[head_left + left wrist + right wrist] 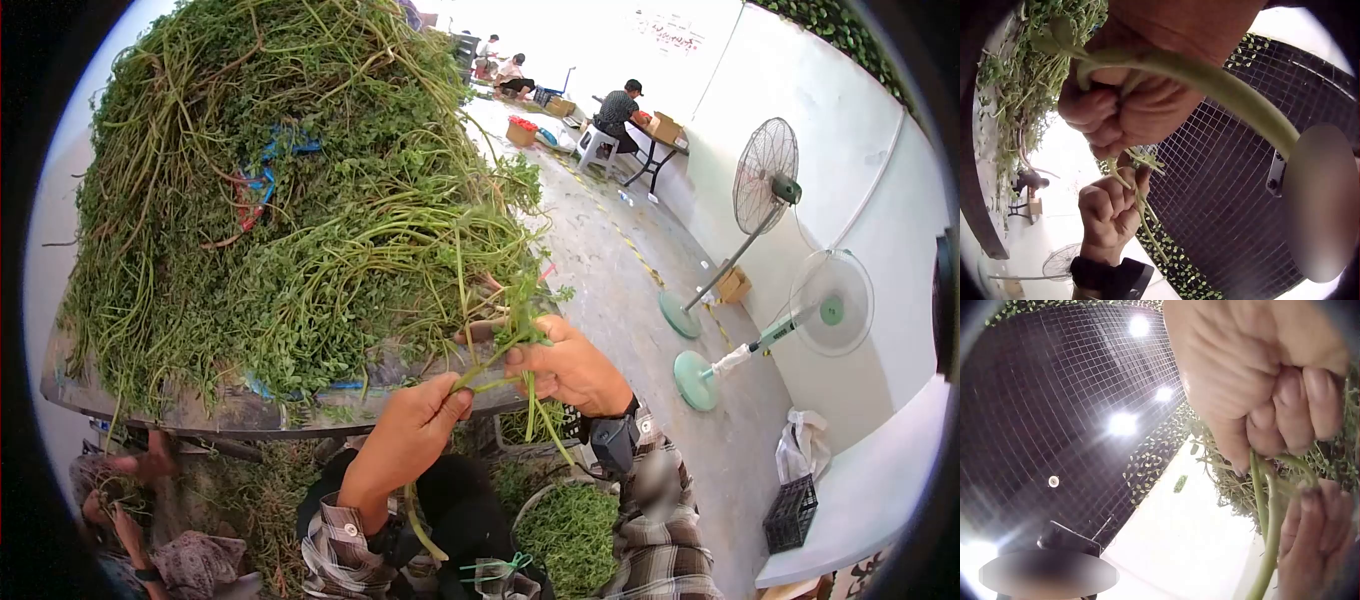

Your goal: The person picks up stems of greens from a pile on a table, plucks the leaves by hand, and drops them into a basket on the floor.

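Head: left grip [405,435] and right grip [580,372] pinch stems [485,368] between them, over the near edge of a bench [215,418] heaped with greens [250,240]; rightward, fans [786,188]. Left wrist: mesh [1229,181] behind both. Right wrist: lamps [1124,424] past the right grip.

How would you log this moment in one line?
left hand: grips thick stem | right hand: grips leafy stems | plant heap: on table, in front of person

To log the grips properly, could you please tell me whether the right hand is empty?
No, the right hand grips green plant stems, which stick out from it.
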A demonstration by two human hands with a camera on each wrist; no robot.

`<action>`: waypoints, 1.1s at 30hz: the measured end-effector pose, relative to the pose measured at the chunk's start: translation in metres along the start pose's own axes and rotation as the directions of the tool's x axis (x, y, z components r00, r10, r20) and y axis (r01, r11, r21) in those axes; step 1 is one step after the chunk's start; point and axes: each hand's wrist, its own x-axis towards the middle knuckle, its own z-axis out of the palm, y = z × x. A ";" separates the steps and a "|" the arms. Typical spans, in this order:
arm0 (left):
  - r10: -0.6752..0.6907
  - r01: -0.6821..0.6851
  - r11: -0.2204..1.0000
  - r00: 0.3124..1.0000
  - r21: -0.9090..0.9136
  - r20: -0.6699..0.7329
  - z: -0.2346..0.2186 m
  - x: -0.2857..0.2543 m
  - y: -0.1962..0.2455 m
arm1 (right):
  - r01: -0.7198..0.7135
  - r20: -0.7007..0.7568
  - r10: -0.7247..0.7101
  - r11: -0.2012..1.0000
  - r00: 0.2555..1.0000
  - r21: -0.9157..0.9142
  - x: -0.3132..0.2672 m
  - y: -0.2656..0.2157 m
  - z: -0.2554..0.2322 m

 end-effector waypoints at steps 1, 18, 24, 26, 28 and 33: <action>0.019 -0.019 1.000 1.000 -0.010 0.006 0.000 0.000 -0.001 | 0.033 0.017 -0.032 0.998 0.999 -0.056 0.000 -0.001 0.004; 0.057 -0.063 0.977 0.998 -0.205 -0.037 0.001 -0.007 -0.004 | 0.491 -0.635 -0.408 0.870 0.656 -0.051 0.003 -0.014 -0.106; -0.215 -0.073 0.646 0.938 -0.760 -0.273 0.007 0.005 0.004 | 0.263 -0.524 -0.314 0.949 0.791 -0.171 -0.003 0.023 -0.039; -0.197 -0.038 0.677 0.953 -0.735 -0.231 0.012 0.006 0.005 | 0.220 -0.442 -0.365 0.912 0.819 -0.346 0.000 0.030 -0.009; -0.184 0.007 0.742 0.964 -0.671 -0.193 0.018 0.008 0.006 | 0.226 -0.336 -0.402 0.861 0.852 -0.456 0.004 0.036 0.008; -0.206 0.082 0.738 0.973 -0.670 -0.108 0.016 0.007 0.003 | 0.258 -0.198 -0.389 0.841 0.900 -0.476 0.009 0.039 0.026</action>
